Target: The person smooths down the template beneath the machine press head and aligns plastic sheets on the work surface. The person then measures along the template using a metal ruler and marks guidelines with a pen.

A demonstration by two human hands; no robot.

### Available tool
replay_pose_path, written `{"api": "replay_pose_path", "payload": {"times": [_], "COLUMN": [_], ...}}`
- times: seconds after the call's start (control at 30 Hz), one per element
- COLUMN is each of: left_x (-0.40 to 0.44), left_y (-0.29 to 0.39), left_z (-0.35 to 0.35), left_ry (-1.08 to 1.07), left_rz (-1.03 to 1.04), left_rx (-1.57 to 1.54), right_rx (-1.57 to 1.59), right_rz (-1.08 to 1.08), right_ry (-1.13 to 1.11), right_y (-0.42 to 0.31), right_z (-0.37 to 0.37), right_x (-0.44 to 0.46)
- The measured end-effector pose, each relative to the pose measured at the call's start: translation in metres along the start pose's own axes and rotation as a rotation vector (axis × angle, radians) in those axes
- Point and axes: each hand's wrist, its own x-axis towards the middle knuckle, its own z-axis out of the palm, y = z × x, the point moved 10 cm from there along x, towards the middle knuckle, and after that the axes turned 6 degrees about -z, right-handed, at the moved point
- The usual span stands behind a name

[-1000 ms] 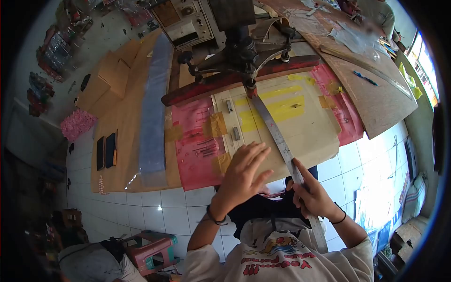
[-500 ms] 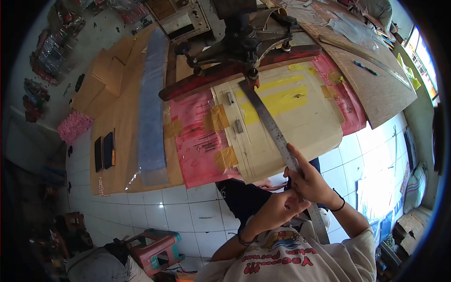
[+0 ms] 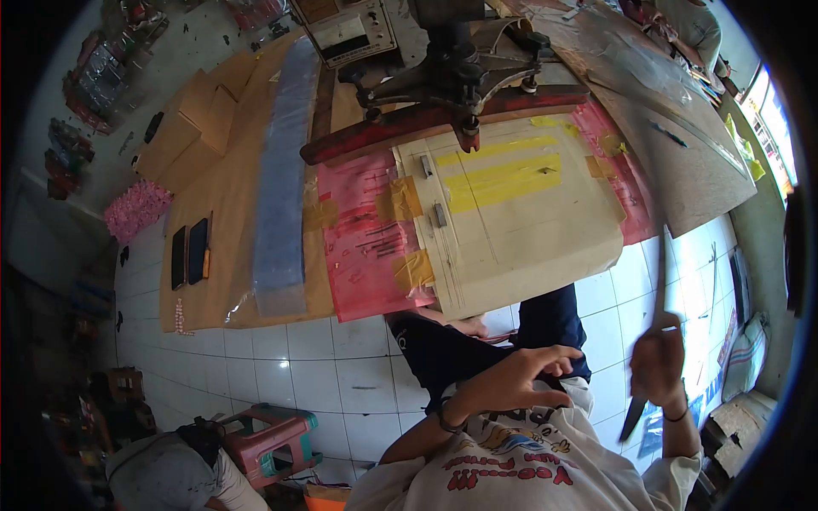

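My right hand point(image 3: 657, 362) is wrapped round a long metal ruler point(image 3: 661, 255), which stands nearly upright at the right, its upper part blurred over the brown board. My left hand point(image 3: 537, 375) is in front of my shirt, fingers apart, with nothing in it. Beyond it lies a cream sheet point(image 3: 545, 230) with yellow tape strips point(image 3: 503, 181) and two small metal pieces point(image 3: 440, 215). Pink film point(image 3: 366, 247) shows at its sides, held with brown tape point(image 3: 414, 271).
A black clamp machine point(image 3: 460, 77) with a red bar point(image 3: 375, 136) stands over the sheet's far edge. Two phones point(image 3: 198, 250), a blue strip point(image 3: 281, 187) and a cardboard box point(image 3: 192, 128) lie left. A co-worker point(image 3: 694, 34) sits far right; a stool point(image 3: 273, 443) is below.
The ruler has been lifted off the cream sheet and swung right with my right hand. My left hand first dropped toward the right hand, and now the two are apart.
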Motion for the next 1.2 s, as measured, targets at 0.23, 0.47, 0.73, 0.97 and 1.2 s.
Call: {"api": "replay_pose_path", "payload": {"times": [0.23, 0.47, 0.73, 0.97, 1.2], "left_x": [0.076, 0.058, 0.045, 0.024, -0.008], "left_y": [0.003, -0.032, -0.039, -0.043, -0.018], "left_z": [0.126, 0.157, 0.200, 0.161, 0.110], "left_ry": [-0.245, -0.620, -0.718, -0.534, -0.425], "left_rz": [0.284, -0.254, -0.199, -0.242, -0.324], "left_rx": [0.020, -0.100, 0.047, -0.219, -0.269], "right_rx": [-0.440, -0.290, -0.132, -0.347, -0.398], "right_rz": [-0.668, -0.255, 0.193, 0.142, -0.217], "right_ry": [0.831, 0.728, 0.176, -0.219, -0.310], "right_y": [-0.121, -0.094, 0.035, -0.011, -0.026], "right_z": [-0.150, -0.165, -0.039, 0.090, 0.139], "right_x": [-0.056, 0.075, 0.113, 0.115, 0.129]}}
